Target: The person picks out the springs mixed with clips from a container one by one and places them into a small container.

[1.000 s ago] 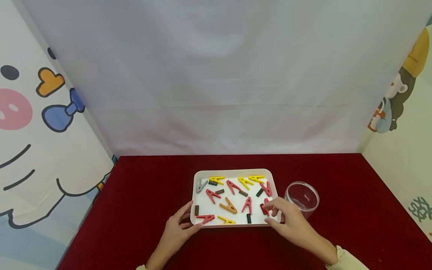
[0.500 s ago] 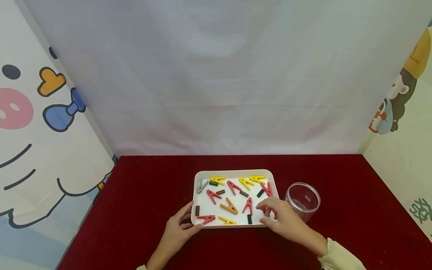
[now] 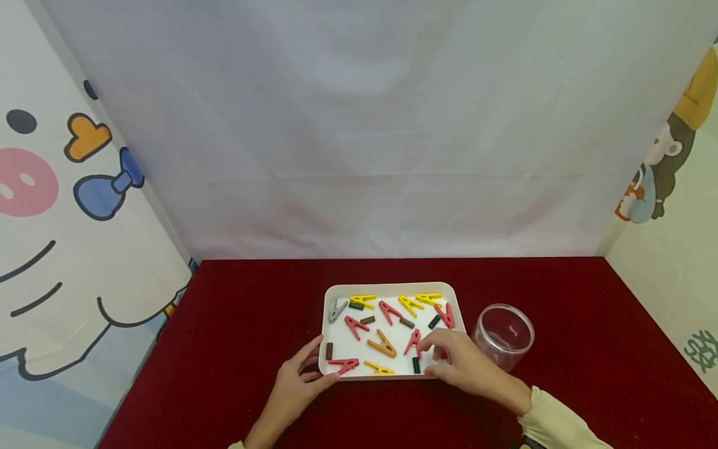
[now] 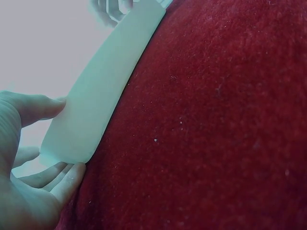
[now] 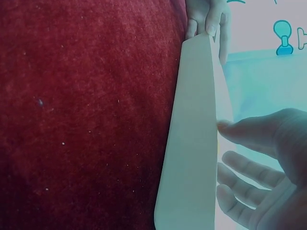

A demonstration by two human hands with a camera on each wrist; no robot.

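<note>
A shallow white tray (image 3: 387, 378) holds several plastic clips in red, yellow, orange and grey, plus several small dark coil-like springs. My left hand (image 3: 293, 391) grips its near left corner, thumb against the front wall and fingers round the end. Over the tray's near right part hovers my right hand (image 3: 465, 366), thumb and fingers spread apart with nothing between them. Just left of its fingertips are a red clip (image 3: 414, 340) and a black spring (image 3: 416, 365). Another red clip is mostly hidden beneath this hand. In the right wrist view, the thumb (image 5: 240, 129) overlaps the tray's rim.
A clear round jar (image 3: 505, 349) stands right of the tray, partly behind my right hand. An orange clip (image 3: 382, 344) lies mid-tray. Dark red cloth (image 3: 252, 312) covers the table, with a pale curtain (image 3: 359, 156) behind and printed panels at both sides.
My right hand has moved left across the tray, from over the red pieces at the right end toward the black spring. The left hand has stayed at its corner.
</note>
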